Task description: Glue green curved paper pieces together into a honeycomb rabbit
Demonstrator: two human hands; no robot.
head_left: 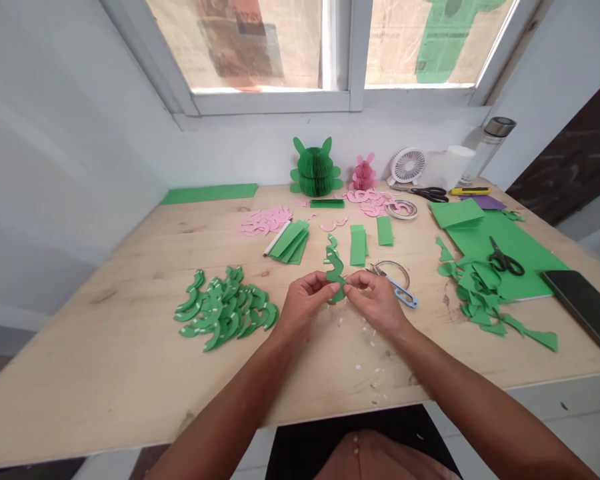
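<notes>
A curvy green paper cutout [335, 268] is held upright between my two hands over the front middle of the table. My left hand [309, 297] pinches its left lower edge. On the other side, the thumb and fingers of my right hand [375, 299] close on its lower right edge. To the left lies a heap of green curved paper pieces [227, 310], several with small white tabs on them. Just past my right hand rest a roll of tape [399, 267] and a blue-handled cutting tool [405, 295]. Tiny white scraps dot the wood below my right hand.
Green paper strips [293, 241] and pink cutouts [266, 221] lie farther back. A green paper honeycomb figure [316, 172], a smaller pink one [364, 175] and a white fan [408, 165] stand by the wall. Black scissors [505, 260], green scraps [480, 293] and a phone [583, 307] are right.
</notes>
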